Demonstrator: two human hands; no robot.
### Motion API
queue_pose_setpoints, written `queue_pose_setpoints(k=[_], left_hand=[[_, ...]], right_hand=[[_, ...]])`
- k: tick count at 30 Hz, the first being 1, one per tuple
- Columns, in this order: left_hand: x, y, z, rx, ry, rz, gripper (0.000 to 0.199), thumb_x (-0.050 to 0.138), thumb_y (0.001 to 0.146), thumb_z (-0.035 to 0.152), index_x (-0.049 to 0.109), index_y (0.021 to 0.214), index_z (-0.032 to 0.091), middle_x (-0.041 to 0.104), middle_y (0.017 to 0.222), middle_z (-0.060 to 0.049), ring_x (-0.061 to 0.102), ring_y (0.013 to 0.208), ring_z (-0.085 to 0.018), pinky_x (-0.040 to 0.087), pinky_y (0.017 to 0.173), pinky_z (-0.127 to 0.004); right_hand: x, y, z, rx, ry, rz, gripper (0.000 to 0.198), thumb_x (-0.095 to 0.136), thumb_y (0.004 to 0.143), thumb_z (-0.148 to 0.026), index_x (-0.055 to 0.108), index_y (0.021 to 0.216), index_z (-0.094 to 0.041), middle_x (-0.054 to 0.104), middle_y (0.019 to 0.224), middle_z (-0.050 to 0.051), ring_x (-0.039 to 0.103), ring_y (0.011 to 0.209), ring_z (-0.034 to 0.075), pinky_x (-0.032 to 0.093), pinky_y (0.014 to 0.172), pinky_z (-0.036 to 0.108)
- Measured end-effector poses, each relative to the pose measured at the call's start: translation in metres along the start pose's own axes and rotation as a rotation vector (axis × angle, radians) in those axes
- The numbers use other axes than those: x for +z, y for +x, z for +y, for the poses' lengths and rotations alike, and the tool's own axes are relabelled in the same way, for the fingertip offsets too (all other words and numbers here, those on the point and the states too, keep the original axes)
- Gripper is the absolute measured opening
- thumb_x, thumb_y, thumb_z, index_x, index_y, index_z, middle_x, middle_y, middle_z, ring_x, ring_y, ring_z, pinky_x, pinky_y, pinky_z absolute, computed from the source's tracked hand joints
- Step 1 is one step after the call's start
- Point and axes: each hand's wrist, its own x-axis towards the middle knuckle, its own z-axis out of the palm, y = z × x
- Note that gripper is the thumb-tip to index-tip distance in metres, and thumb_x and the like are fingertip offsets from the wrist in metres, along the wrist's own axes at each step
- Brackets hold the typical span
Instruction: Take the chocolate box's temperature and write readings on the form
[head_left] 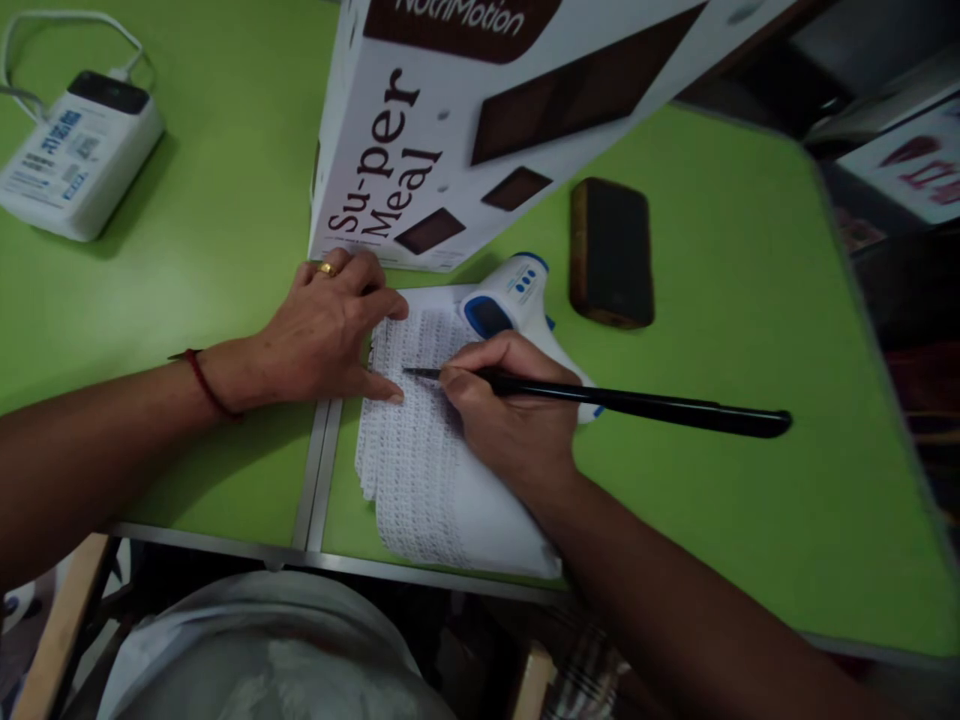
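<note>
A long black pen (667, 405) slants across my right hand (517, 405), gripped between thumb and fingers. Its tip meets the sheets of paper (420, 480), which carry dense rows of small handwriting and a blank strip on the right. My left hand (341, 325), with a ring and a red wrist cord, lies on the upper left edge of the sheets. Its thumb and fingers are apart and grip nothing. A white and blue infrared thermometer (529, 290) lies against the top right of the paper, its handle partly hidden behind my right hand.
A large white and brown box (457, 110) stands just beyond the paper. To its right lies a dark phone (612, 252) in a brown case. A white device (82, 155) with a cable sits at upper left. A metal seam (319, 470) crosses the green table (750, 540).
</note>
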Motion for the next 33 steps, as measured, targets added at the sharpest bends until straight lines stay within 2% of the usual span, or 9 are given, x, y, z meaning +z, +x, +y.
queue_pose_setpoints(k=[9, 14, 21, 33], left_hand=[[0.0001, -0.0004, -0.0002, 0.0, -0.009, 0.008, 0.069, 0.089, 0.061, 0.058, 0.067, 0.115, 0.02, 0.056, 0.125, -0.016, 0.047, 0.117, -0.039, 0.036, 0.099, -0.05], [0.0003, -0.0001, -0.0001, 0.003, 0.006, 0.011, 0.071, 0.089, 0.061, 0.059, 0.067, 0.116, 0.02, 0.056, 0.125, -0.015, 0.048, 0.117, -0.038, 0.037, 0.099, -0.05], [0.0012, 0.0, -0.0004, 0.006, 0.01, 0.019, 0.071, 0.09, 0.06, 0.059, 0.066, 0.115, 0.02, 0.056, 0.125, -0.015, 0.048, 0.119, -0.038, 0.037, 0.1, -0.05], [0.0026, -0.0005, -0.0012, 0.004, -0.002, 0.025, 0.07, 0.087, 0.063, 0.062, 0.067, 0.115, 0.02, 0.056, 0.125, -0.014, 0.047, 0.118, -0.038, 0.036, 0.1, -0.049]], right_hand=[[-0.0011, 0.0003, -0.0001, -0.013, 0.018, -0.024, 0.015, 0.06, 0.07, -0.015, 0.053, 0.062, -0.027, 0.058, 0.055, -0.004, 0.052, 0.05, 0.014, 0.045, 0.048, 0.029], [-0.0004, -0.0003, 0.0023, -0.032, 0.029, 0.024, 0.015, 0.058, 0.072, -0.015, 0.054, 0.062, -0.026, 0.058, 0.054, -0.004, 0.052, 0.05, 0.013, 0.044, 0.047, 0.028], [-0.0008, -0.0009, 0.0037, -0.087, 0.038, 0.016, 0.019, 0.06, 0.073, -0.009, 0.055, 0.064, -0.026, 0.058, 0.056, -0.005, 0.053, 0.051, 0.013, 0.044, 0.047, 0.027], [0.0, -0.0012, 0.0076, -0.09, 0.018, 0.084, 0.02, 0.059, 0.072, -0.01, 0.054, 0.062, -0.027, 0.057, 0.054, -0.005, 0.052, 0.049, 0.013, 0.043, 0.046, 0.028]])
